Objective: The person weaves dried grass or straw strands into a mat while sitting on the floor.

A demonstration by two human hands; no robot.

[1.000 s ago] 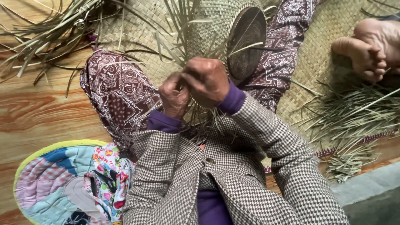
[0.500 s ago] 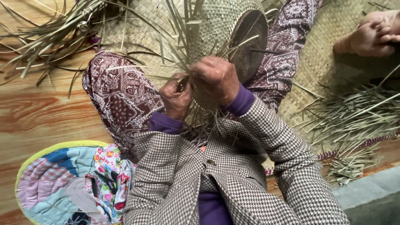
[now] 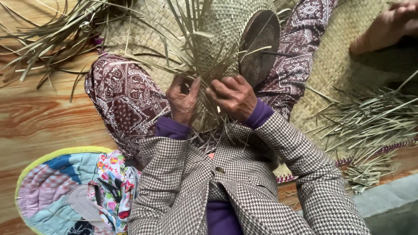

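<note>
A half-woven straw hat (image 3: 226, 26) rests on my lap over a dark round wooden mould (image 3: 260, 45). Loose pale green straw strips (image 3: 191, 56) fan out from its edge toward me. My left hand (image 3: 183, 101) pinches a few of these strips at the hat's near edge. My right hand (image 3: 233, 96) sits close beside it, fingers curled over other strips at the same spot. Both wrists show purple cuffs under checked jacket sleeves.
A woven straw mat (image 3: 339, 69) lies under my legs on a wooden floor (image 3: 39, 117). Bundles of loose straw (image 3: 370, 126) lie at the right and at the top left (image 3: 48, 39). A patchwork cushion (image 3: 65, 191) sits at the bottom left. Another person's foot (image 3: 387, 26) shows at the top right.
The view has tilted so hat and hands sit lower in the frame. My fingers have shifted along the strips at the hat's edge. The other person's foot moved toward the top right corner.
</note>
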